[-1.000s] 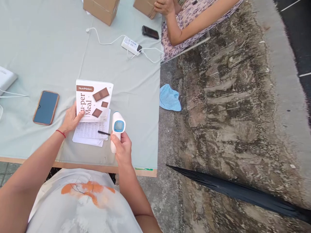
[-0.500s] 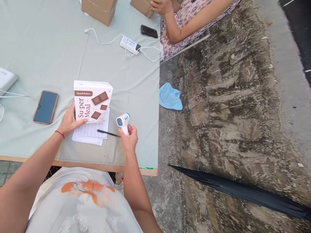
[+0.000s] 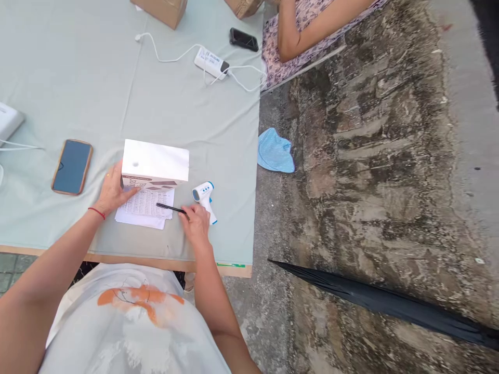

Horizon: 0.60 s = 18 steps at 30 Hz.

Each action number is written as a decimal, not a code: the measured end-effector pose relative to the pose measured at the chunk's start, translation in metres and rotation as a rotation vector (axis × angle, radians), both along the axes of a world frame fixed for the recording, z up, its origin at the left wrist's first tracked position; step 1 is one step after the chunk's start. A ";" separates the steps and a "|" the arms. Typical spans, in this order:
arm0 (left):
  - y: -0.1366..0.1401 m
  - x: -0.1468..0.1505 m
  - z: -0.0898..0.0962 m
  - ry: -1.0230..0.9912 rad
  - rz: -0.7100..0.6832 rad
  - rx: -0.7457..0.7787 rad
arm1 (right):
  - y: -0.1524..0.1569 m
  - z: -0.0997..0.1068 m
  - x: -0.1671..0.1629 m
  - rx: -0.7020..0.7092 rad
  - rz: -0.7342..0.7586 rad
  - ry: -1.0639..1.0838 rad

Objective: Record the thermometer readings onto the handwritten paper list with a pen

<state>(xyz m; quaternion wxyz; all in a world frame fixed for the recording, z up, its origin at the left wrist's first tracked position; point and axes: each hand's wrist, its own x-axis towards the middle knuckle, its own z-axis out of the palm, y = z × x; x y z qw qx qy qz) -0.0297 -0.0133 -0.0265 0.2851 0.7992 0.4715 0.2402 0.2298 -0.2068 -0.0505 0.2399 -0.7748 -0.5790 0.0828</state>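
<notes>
My left hand (image 3: 113, 191) grips the left side of a white printed box (image 3: 156, 160), its thumb along the lower front edge. The box is turned so that its plain white side faces up and its brown printed face is seen at a steep slant. Under and in front of it lie printed paper sheets (image 3: 142, 214). My right hand (image 3: 196, 224) is closed with its fingertips on the end of a black pen (image 3: 168, 207), which reaches over the papers. Just beyond that hand, a white and blue infrared thermometer (image 3: 204, 194) lies on the tablecloth.
A phone in a brown case (image 3: 72, 167) lies left. Farther back are a white power strip with a cable (image 3: 211, 63), a dark phone (image 3: 244, 39) and cardboard boxes (image 3: 166, 9). A person's arm (image 3: 312, 32) rests at the back right. A blue cloth hat (image 3: 276, 150) shows beside the table edge.
My right hand has let go of the thermometer, now lying on the table, and has moved left onto the pen. The box has tipped, so its white side faces up.
</notes>
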 end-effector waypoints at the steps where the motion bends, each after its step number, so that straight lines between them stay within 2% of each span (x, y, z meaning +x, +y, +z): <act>1: -0.004 -0.001 0.000 0.010 0.019 -0.006 | -0.003 0.001 -0.001 -0.027 0.017 0.003; 5: -0.037 -0.011 0.003 0.008 0.059 0.021 | -0.024 0.011 0.009 -0.038 0.028 0.085; 7: -0.060 -0.017 0.007 0.014 0.051 0.130 | -0.035 0.017 0.015 0.012 -0.058 0.198; 10: -0.087 -0.017 0.016 0.083 0.050 0.262 | -0.042 0.025 0.013 0.144 -0.263 0.465; 12: -0.098 -0.008 0.022 0.130 -0.034 0.292 | -0.037 0.029 0.003 0.235 -0.358 0.667; 14: -0.105 0.005 0.026 0.176 -0.182 0.303 | -0.027 0.033 -0.012 0.298 -0.392 0.815; 16: -0.111 0.019 0.026 0.220 -0.305 0.303 | -0.016 0.036 -0.031 0.321 -0.389 0.877; 18: -0.117 0.028 0.023 0.263 -0.362 0.276 | -0.007 0.034 -0.048 0.313 -0.386 0.901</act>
